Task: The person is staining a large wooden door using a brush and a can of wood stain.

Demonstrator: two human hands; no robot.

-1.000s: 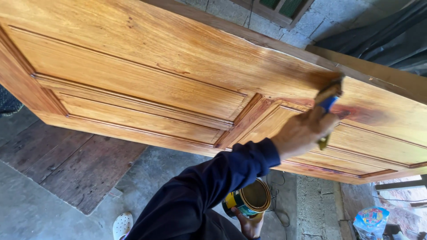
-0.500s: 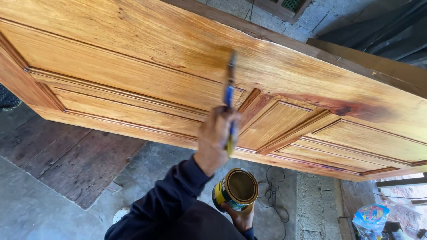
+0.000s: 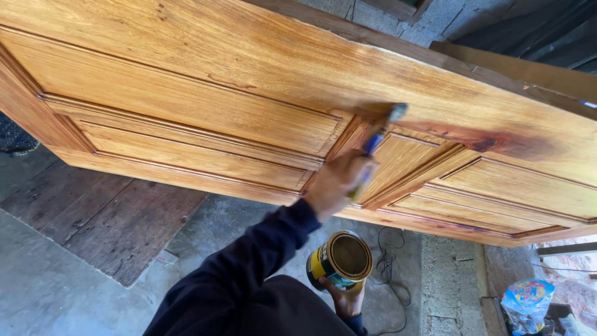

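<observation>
I see the door [image 3: 186, 93] lying on its long edge, long axis running left to right and sloping down to the right, panels facing me. My right hand [image 3: 336, 180] is clenched on the brush [image 3: 379, 134], handle pointing up-right, bristles touching the rail above the middle panels. Lower right of that, my left hand [image 3: 348, 298] cups the open can [image 3: 341, 260] from beneath, well below the door.

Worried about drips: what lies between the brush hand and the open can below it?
Only bare concrete floor shows between right hand and can, head view.
</observation>
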